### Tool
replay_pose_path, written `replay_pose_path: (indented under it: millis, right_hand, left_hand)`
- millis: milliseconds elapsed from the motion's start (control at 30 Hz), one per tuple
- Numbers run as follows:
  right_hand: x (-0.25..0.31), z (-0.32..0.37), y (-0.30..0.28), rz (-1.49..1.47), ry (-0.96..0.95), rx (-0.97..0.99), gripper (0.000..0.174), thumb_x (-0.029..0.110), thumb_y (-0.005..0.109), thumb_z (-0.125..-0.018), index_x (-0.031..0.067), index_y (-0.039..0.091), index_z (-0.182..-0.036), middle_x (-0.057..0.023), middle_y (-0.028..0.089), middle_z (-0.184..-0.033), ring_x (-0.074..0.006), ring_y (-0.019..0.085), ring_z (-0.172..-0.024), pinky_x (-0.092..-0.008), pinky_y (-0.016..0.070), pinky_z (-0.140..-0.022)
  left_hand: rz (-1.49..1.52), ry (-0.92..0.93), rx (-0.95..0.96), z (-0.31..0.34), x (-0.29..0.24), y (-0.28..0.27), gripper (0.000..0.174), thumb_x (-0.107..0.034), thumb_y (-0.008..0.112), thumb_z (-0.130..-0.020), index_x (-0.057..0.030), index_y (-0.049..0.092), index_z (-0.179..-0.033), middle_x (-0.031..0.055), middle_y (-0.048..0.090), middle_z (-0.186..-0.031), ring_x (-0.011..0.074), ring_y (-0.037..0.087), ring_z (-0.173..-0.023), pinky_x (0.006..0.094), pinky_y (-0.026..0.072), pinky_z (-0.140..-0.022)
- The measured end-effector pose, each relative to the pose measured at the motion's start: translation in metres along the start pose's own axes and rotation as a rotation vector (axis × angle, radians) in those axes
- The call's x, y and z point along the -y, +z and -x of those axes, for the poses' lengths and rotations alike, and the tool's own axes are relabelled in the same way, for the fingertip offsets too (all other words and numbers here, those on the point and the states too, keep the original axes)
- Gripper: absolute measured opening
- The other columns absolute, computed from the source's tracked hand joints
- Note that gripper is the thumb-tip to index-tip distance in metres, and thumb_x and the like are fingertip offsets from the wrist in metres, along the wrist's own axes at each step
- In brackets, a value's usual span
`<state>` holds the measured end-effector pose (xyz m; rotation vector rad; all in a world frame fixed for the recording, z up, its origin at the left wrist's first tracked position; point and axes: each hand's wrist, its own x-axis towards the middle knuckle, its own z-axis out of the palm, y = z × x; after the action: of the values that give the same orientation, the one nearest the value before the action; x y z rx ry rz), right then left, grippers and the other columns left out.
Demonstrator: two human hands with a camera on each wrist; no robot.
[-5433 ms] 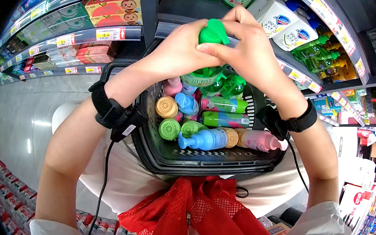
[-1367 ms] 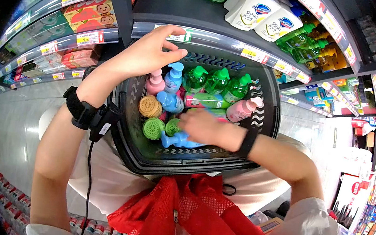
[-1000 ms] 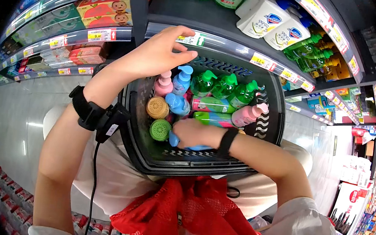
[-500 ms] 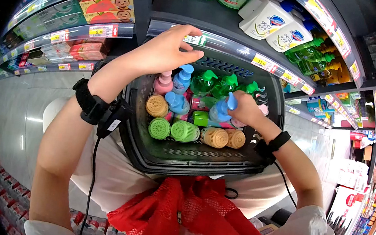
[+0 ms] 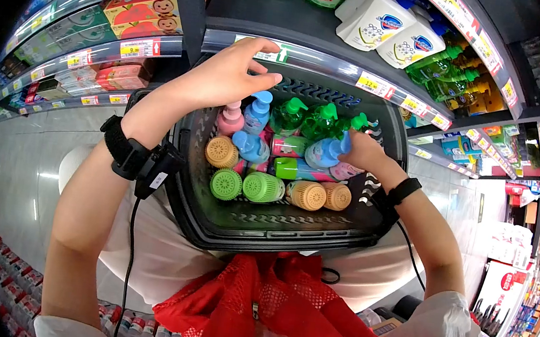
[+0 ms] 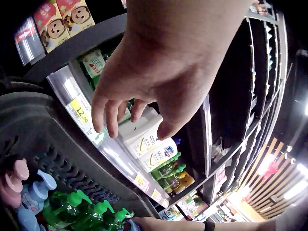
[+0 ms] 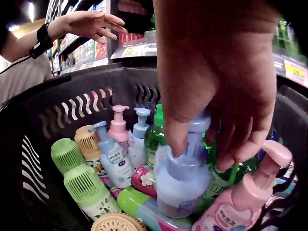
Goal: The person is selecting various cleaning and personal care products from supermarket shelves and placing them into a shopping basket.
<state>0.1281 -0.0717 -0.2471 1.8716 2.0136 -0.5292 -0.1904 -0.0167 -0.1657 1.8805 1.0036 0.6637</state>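
The right hand (image 5: 365, 154) grips a blue pump bottle (image 5: 323, 153) by its top, inside the black basket (image 5: 275, 240). In the right wrist view the thumb and fingers of that hand (image 7: 219, 91) are round the neck of the blue bottle (image 7: 182, 185), which stands over a green-capped can (image 7: 144, 207). Just right of it leans a pink pump bottle (image 7: 240, 202). Above the basket's far left edge hovers the left hand (image 5: 238, 73), fingers loosely bent and holding nothing; the left wrist view shows this hand (image 6: 151, 82) in front of the shelf.
Green pump bottles (image 5: 319, 121) stand along the basket's far side. Green and tan round-capped containers (image 5: 263, 187) line its near side. A shelf edge (image 5: 336, 69) runs just beyond the basket, with white bottles (image 5: 375, 23) on it. Boxes fill shelves at the left.
Since the earlier frames, the green bottle held by both hands went into the basket. The right hand took the blue bottle from the near row and moved it toward the right middle. The left hand stays raised.
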Motion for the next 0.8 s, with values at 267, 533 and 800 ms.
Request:
replay_pose_path:
  millis: [267, 533, 800]
  right_hand:
    - [0.023, 0.012, 0.013, 0.001, 0.065, 0.044, 0.076, 0.03, 0.076, -0.062, -0.0012, 0.041, -0.121, -0.0236, 0.058, -0.1, -0.0356, 0.059, -0.094, -0.0416, 0.0489, -0.077]
    - [0.024, 0.023, 0.011, 0.427, -0.581, -0.31, 0.05, 0.013, 0.068, -0.067, 0.0045, 0.05, -0.112, -0.0133, 0.053, -0.103, -0.031, 0.056, -0.094, -0.0395, 0.0507, -0.076]
    - [0.03, 0.016, 0.026, 0.602, -0.335, -0.172, 0.028, 0.011, 0.059, -0.071, 0.0055, 0.059, -0.098, -0.0095, 0.058, -0.091, -0.0267, 0.057, -0.087, -0.0324, 0.0531, -0.06]
  left_hand:
    - [-0.005, -0.003, 0.007, 0.0, -0.001, 0.0, 0.045, -0.018, 0.059, -0.085, -0.0027, 0.042, -0.123, 0.0116, 0.049, -0.118, 0.0187, 0.056, -0.101, 0.03, 0.0468, -0.08]
    - [-0.016, 0.027, -0.011, 0.003, -0.001, -0.001, 0.045, -0.018, 0.06, -0.085, -0.0022, 0.042, -0.123, 0.0117, 0.048, -0.121, 0.0191, 0.056, -0.101, 0.0305, 0.0469, -0.081]
    - [-0.003, 0.039, -0.029, 0.004, 0.003, -0.002, 0.044, -0.017, 0.06, -0.084, -0.0015, 0.043, -0.122, 0.0122, 0.047, -0.121, 0.0192, 0.056, -0.101, 0.0303, 0.0475, -0.08]
